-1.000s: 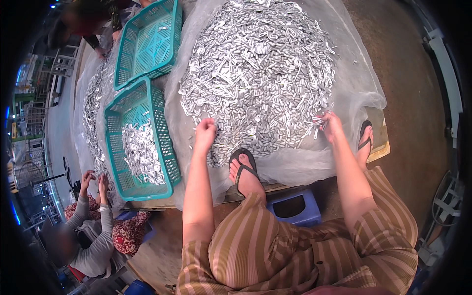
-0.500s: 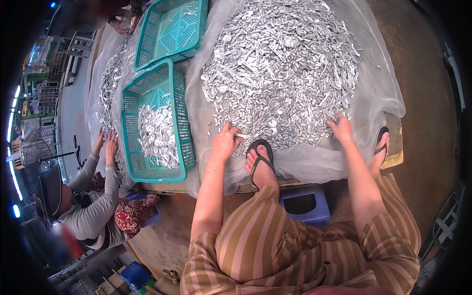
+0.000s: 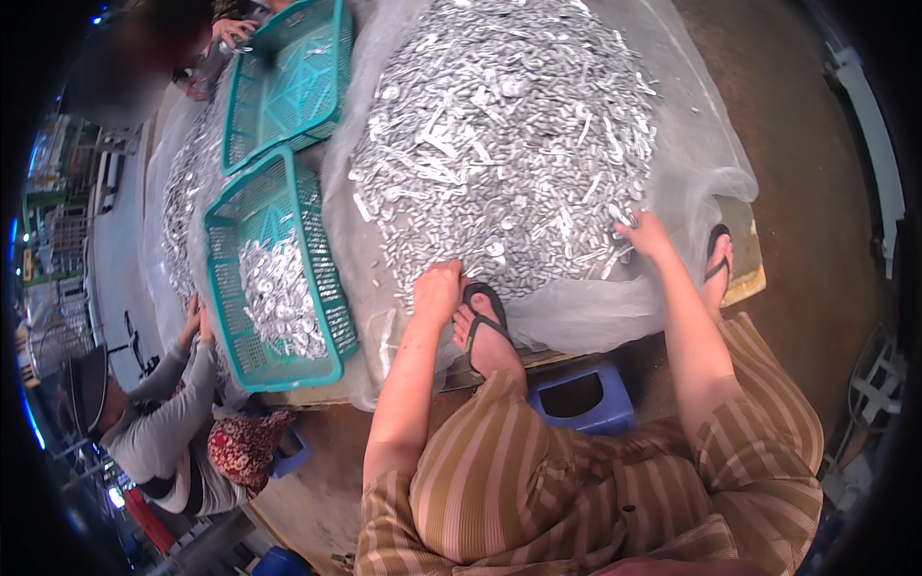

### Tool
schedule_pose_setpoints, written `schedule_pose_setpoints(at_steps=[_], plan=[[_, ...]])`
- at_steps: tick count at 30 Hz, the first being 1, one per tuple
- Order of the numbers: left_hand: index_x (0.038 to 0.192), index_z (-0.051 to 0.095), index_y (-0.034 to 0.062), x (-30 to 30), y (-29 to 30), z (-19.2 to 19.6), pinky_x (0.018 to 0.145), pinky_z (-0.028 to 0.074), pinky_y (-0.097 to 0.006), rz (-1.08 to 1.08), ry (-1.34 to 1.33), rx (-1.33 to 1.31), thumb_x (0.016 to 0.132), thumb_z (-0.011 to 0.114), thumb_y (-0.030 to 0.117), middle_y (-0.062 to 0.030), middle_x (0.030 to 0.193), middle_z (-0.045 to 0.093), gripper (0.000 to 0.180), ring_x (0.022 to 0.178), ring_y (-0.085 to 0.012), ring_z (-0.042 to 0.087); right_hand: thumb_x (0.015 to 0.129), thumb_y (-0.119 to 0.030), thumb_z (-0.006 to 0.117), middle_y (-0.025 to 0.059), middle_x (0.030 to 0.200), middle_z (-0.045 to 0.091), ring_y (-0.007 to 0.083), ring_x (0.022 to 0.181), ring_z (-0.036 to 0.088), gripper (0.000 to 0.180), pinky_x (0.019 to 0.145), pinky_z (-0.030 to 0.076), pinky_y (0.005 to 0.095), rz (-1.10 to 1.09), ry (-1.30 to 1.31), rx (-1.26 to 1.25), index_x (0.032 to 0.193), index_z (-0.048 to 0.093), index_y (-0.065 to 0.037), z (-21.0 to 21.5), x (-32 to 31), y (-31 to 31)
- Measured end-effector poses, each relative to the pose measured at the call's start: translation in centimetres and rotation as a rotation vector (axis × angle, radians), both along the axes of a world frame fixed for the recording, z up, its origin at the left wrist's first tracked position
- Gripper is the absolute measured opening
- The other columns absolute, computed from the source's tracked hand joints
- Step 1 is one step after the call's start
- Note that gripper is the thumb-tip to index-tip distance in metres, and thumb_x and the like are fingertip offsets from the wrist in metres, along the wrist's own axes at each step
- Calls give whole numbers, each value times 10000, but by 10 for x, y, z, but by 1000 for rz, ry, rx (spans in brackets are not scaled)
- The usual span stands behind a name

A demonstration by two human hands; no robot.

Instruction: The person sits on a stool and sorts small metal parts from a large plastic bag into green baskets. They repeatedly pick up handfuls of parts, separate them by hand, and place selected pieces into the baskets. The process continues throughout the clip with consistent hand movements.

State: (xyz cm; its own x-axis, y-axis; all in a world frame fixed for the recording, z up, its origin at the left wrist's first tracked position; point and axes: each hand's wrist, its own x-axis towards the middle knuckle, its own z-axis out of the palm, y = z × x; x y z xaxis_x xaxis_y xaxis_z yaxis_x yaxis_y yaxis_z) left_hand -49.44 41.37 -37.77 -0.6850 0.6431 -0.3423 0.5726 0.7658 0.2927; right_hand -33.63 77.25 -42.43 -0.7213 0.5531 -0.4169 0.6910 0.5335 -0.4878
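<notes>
A heap of small silvery metal pieces (image 3: pixel 499 144) lies on clear plastic sheeting (image 3: pixel 691 163) over the desk. The left hand (image 3: pixel 437 288) rests curled at its near edge; whether it grips anything cannot be told. The right hand (image 3: pixel 642 233) pinches some pieces. A teal basket (image 3: pixel 322 278) sits left.

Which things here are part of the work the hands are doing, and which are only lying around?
In use: left hand and right hand on the heap of small silvery metal pieces; teal basket partly filled with pieces.

Lying about: blue stool; second teal basket.
</notes>
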Motion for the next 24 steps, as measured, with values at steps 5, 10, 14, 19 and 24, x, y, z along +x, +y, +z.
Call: schedule_pose_setpoints(at_steps=[5,10,14,19,24], plan=[[891,560,60,-6,-4,16,699,469,-434,93,70,58,800,562,186,-151,850,617,156,830,-336,592,869,-292,549,89,768,645,116,646,576,277,457,398,292,-487,15,-490,992,541,-43,23,11,12],[970,594,94,-83,-62,85,711,471,-416,525,531,-13,837,462,142,-142,916,609,193,838,-324,589,852,-298,553,207,988,594,296,944,561,386,787,413,390,-353,-181,-57,1124,503,-29,6,31,7],[1075,582,76,-111,-87,129,768,454,-412,401,1129,-151,770,614,216,-166,979,598,337,878,-346,568,809,-372,590,207,1096,564,319,1053,535,481,883,409,445,-321,-271,160,1122,492,-20,29,14,-30],[943,646,65,-69,25,73,737,472,-390,214,159,173,738,671,234,-155,906,616,266,827,-331,592,708,-357,707,177,1048,593,329,989,565,577,829,449,407,-290,-291,187,1119,483,-19,17,8,-29],[894,609,78,-16,69,7,722,472,-370,-146,131,63,655,735,232,-145,894,592,311,841,-286,587,740,-241,679,175,982,622,286,931,597,374,778,460,370,-294,-149,-19,995,549,-1,10,3,-18]])
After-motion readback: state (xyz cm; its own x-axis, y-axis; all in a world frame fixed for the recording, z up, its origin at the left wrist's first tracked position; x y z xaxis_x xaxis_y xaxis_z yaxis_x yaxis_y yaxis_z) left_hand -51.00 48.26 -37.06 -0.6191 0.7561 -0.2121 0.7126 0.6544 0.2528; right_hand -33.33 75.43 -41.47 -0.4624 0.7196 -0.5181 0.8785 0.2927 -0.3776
